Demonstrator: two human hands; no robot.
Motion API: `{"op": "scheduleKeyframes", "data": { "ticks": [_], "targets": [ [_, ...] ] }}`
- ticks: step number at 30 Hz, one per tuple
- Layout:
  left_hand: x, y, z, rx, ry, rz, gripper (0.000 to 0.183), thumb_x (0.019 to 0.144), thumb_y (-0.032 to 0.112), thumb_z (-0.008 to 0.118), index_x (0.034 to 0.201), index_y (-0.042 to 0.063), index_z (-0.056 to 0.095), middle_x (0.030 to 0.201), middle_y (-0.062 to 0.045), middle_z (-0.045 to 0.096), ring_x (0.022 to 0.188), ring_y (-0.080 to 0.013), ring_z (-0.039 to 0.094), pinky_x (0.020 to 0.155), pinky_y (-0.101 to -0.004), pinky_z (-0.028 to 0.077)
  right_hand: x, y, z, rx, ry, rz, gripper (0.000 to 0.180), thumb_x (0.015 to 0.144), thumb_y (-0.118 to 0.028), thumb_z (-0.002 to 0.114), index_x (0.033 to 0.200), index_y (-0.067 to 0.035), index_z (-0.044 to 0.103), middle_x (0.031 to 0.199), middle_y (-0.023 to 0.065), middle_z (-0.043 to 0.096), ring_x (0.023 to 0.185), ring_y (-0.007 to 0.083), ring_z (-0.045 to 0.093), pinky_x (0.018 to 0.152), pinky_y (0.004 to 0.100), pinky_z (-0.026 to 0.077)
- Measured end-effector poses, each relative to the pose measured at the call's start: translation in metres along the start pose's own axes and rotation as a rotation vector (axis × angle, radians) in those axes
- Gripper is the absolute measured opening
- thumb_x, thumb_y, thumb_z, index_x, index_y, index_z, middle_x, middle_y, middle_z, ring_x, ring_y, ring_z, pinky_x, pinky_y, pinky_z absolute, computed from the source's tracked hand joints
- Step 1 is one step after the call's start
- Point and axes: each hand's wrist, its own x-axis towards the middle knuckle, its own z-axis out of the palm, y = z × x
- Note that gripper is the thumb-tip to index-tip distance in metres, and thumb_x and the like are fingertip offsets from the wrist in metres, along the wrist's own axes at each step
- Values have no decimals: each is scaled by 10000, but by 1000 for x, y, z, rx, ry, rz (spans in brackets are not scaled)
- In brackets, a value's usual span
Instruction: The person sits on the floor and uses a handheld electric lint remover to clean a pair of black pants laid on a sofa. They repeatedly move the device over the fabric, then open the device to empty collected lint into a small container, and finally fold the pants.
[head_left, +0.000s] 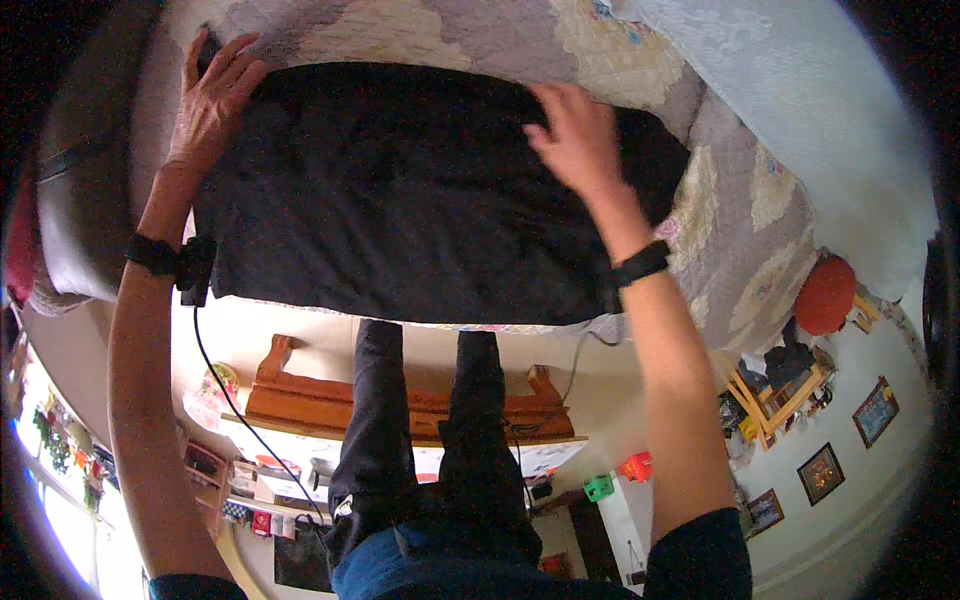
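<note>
A black cloth, perhaps a folded garment (405, 202), lies spread across a patterned quilted cover (495, 34). My left hand (217, 101) rests at its upper left corner, fingers apart and pointing away from me. A small dark patch shows between those fingers; what it is cannot be made out. Over the upper right part of the cloth is my right hand (576, 139), blurred, with thumb and fingers spread and nothing seen in its grasp. Whether its palm touches the cloth is unclear. Both wrists wear black straps, and a dark device (196, 270) sits on the left one.
A grey sofa arm or cushion (86, 172) borders the left side. White fabric (795, 97) covers the upper right. A cable (217, 375) hangs from the left wrist device. Behind my legs stands a wooden-legged table (315, 405). A red round stool seat (825, 295) is at right.
</note>
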Motion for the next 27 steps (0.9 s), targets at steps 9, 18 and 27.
{"op": "scheduleKeyframes", "data": {
  "ticks": [9, 18, 27],
  "targets": [
    [-51, -30, -11, -60, -127, -151, 309, 760, 14, 563, 1052, 111, 592, 1053, -42, 594, 1092, -277, 555, 982, -396, 428, -84, 146, -76, -299, -240, 251, 256, 794, -168, 711, 973, -52, 570, 1002, 91, 627, 1013, 321, 537, 866, 426, 409],
    [-71, -16, -3, -37, -150, -192, 322, 756, 19, 543, 1057, 119, 592, 1043, -41, 584, 1038, -274, 564, 936, -380, 435, -128, 122, -72, -84, -126, 426, 328, 719, 47, 691, 961, -65, 501, 985, 104, 530, 962, 333, 528, 839, 428, 422],
    [-97, -9, 1, -33, -137, -192, 300, 770, 45, 534, 1050, 143, 576, 1019, -63, 573, 1016, -272, 556, 890, -392, 441, -156, 102, -75, -268, -214, 278, 328, 680, 58, 663, 944, -75, 523, 1005, 99, 522, 982, 326, 522, 834, 430, 423]
  ]
}}
